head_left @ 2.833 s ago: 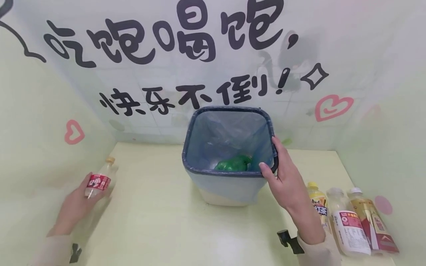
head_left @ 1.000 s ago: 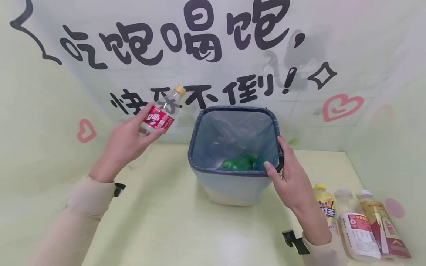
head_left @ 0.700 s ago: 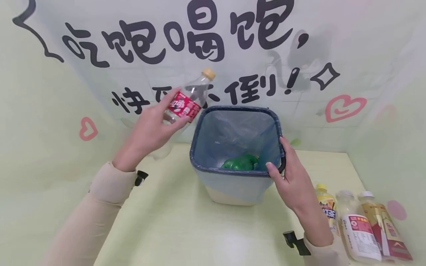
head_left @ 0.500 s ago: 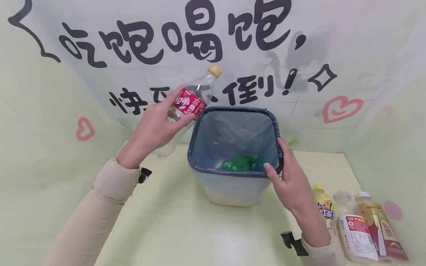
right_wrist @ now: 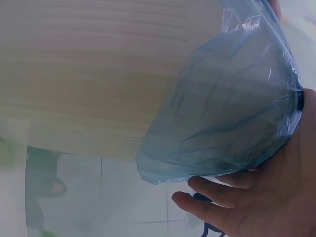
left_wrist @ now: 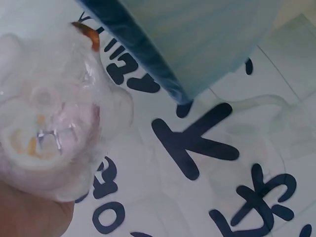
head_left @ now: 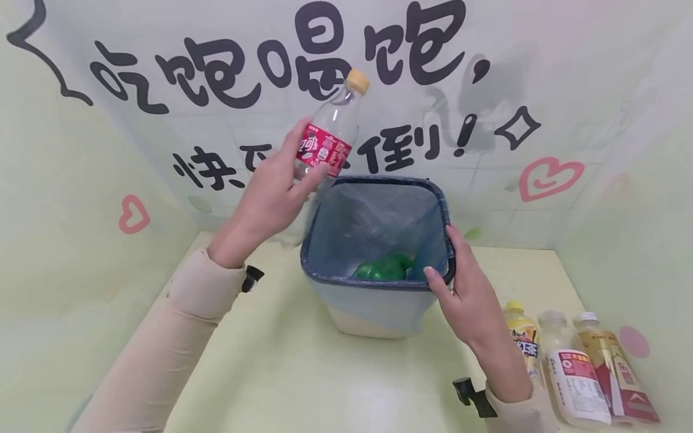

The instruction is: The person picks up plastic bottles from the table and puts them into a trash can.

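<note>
In the head view my left hand (head_left: 273,189) grips a clear plastic bottle (head_left: 330,135) with a red label and an orange-yellow cap. Tilted with its cap up and to the right, the bottle is over the far left rim of the trash bin (head_left: 373,310). From the left wrist view, the bottle's base (left_wrist: 49,138) faces the camera. My right hand (head_left: 468,288) holds the bin's right rim, thumb on the near side. A blue bag (right_wrist: 222,98) lines the bin and hangs over its outside. Inside lies a crumpled green bottle (head_left: 384,267).
To the right of the bin, beside my right forearm, lie a yellow-capped tea bottle (head_left: 522,337), a white-labelled bottle (head_left: 576,379) and a gold-and-red bottle (head_left: 617,370). The pale table (head_left: 325,385) ends at a printed backdrop (head_left: 216,132).
My left hand has lifted the red-labelled bottle from the table's left side and carried it up and right to the bin's far left rim. The right hand stays on the rim.
</note>
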Demonstrator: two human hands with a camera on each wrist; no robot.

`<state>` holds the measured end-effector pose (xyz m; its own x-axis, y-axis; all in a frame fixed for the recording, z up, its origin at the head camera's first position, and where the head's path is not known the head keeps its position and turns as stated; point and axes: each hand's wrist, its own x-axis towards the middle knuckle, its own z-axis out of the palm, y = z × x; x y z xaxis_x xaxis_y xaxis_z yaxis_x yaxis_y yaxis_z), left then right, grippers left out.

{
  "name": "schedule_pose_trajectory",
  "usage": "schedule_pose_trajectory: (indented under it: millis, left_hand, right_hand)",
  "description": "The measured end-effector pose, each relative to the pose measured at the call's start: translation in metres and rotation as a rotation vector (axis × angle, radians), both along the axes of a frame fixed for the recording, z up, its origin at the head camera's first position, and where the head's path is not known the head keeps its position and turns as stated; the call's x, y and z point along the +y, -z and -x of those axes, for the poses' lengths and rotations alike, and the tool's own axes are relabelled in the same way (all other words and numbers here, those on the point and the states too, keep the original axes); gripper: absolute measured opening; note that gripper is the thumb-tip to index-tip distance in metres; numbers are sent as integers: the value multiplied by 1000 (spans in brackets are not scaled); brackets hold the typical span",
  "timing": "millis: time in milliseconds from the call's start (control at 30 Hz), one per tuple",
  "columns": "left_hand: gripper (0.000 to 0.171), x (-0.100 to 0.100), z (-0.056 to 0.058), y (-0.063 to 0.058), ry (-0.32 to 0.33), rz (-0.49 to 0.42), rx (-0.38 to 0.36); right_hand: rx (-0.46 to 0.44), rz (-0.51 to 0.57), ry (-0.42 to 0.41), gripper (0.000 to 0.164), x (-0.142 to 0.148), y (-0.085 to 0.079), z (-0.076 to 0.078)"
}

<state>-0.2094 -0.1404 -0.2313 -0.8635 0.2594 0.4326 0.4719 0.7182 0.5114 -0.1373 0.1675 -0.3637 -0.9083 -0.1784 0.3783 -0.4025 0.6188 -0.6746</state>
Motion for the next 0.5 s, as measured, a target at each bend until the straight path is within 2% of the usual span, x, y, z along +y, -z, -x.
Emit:
schedule_pose_trajectory:
  millis: [133,267,500]
  left_hand:
    - [72,15,0,-3,82,-51,12]
    - [72,31,0,-4,141,-43,26]
    - [71,45,1,-3,143,9,30]
  right_hand:
    - [3,-9,3,74,-1,0,0]
    - [-2,-9,9,74,0,0,0]
    - [-15,-14,10,74,0,-1,-1]
